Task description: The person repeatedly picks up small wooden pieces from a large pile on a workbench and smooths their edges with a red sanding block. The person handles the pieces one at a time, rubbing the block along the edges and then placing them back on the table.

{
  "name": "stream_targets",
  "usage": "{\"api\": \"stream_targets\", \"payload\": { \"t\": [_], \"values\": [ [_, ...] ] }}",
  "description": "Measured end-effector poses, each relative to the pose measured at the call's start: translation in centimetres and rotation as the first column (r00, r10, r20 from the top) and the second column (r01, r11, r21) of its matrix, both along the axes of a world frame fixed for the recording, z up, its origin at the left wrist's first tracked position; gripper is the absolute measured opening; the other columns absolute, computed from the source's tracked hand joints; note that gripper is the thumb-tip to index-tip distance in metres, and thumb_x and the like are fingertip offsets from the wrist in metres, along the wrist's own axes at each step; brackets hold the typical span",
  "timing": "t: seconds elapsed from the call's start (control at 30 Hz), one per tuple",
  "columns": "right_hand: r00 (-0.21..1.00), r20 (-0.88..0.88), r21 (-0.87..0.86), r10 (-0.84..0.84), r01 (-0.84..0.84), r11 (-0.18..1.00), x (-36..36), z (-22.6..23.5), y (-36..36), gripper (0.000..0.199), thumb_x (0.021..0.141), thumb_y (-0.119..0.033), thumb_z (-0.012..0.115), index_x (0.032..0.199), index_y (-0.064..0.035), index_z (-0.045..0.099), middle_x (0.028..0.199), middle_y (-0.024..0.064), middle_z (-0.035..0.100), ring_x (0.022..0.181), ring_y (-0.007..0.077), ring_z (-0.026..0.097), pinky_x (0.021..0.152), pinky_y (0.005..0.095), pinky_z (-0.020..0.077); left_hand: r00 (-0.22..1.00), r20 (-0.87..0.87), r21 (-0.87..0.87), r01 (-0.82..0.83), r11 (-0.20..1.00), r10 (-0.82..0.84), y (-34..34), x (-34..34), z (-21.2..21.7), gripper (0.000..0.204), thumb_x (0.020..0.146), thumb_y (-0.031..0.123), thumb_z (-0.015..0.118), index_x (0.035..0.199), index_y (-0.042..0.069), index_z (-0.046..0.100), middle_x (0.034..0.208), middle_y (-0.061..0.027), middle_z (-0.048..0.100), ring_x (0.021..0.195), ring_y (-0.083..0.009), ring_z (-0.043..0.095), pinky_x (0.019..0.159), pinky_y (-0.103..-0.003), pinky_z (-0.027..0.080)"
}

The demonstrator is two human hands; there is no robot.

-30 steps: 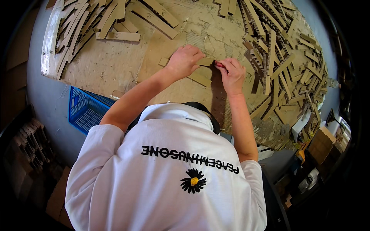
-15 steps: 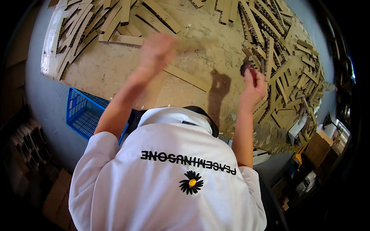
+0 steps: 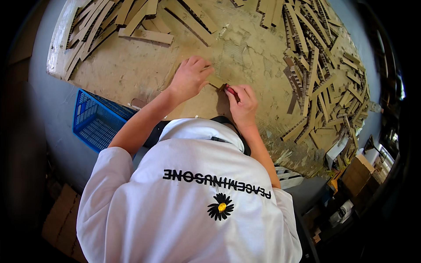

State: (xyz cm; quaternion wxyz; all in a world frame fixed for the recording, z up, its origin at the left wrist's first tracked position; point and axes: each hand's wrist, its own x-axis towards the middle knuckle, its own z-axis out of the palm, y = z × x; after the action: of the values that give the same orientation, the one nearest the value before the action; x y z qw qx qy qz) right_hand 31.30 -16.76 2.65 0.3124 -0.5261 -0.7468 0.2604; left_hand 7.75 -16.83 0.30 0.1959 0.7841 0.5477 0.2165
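Observation:
My left hand [image 3: 189, 78] is over the middle of the cardboard-covered table, its fingers closed on a short brown cardboard strip [image 3: 215, 81]. Most of that strip is hidden under the hand. At its right end, my right hand [image 3: 244, 106] grips a small red-handled tool [image 3: 231, 90] with a dark tip. The tip meets or nearly meets the strip's end; its exact kind is too small to make out. Both hands are low over the table's near side.
Cardboard strips [image 3: 147, 36] lie spread at the far left. A large heap of honeycomb-edged strips [image 3: 322, 94] covers the right side. Below the table's left edge stands a blue plastic crate [image 3: 97, 127]. Cardboard boxes [image 3: 359, 173] are at the lower right.
My right hand has come left from beside the heap with the red tool. My left hand has moved slightly right and nearer. The strip lying before me is no longer seen there whole.

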Motion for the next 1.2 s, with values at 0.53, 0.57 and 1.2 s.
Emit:
{"api": "stream_targets", "payload": {
  "t": [0.53,0.57,1.2],
  "values": [
    [0.983,0.136,0.148,0.127,-0.146,0.978,-1.8,-0.8,1.2,0.02,0.074,-0.01,0.086,0.089,-0.0101,0.074,0.086,0.0064,0.064,0.077,0.0287,0.063,0.067,0.0389,0.0493,1.0,0.029,-0.011,0.008,1.0,-0.008,0.3,-0.4,-0.8,0.038,0.076,0.015,0.084,0.112,0.013,0.074,0.123,-0.0031,0.065,0.121,-0.0309,0.056,0.097,-0.045,0.05],
    [0.98,0.149,0.154,0.131,-0.154,0.976,-1.9,-0.9,1.3,0.02,0.074,-0.01,0.087,0.089,-0.01,0.074,0.086,0.0063,0.064,0.077,0.0286,0.063,0.068,0.0388,0.0492,1.0,0.028,-0.014,0.012,1.0,-0.012,0.4,-0.4,-0.8,0.038,0.076,0.015,0.084,0.112,0.013,0.074,0.123,-0.0031,0.065,0.12,-0.031,0.056,0.096,-0.045,0.05],
    [0.989,0.12,0.062,0.092,-0.1,0.993,-1.5,-1.2,0.8,0.021,0.077,-0.01,0.087,0.095,-0.0142,0.077,0.087,0.0025,0.065,0.077,0.024,0.063,0.068,0.038,0.0431,0.998,0.027,-0.057,0.066,0.996,-0.065,0.4,-1.2,-0.3,0.046,0.075,0.019,0.087,0.117,0.013,0.072,0.119,-0.0035,0.066,0.114,-0.0301,0.058,0.093,-0.043,0.051]
  ]
}}
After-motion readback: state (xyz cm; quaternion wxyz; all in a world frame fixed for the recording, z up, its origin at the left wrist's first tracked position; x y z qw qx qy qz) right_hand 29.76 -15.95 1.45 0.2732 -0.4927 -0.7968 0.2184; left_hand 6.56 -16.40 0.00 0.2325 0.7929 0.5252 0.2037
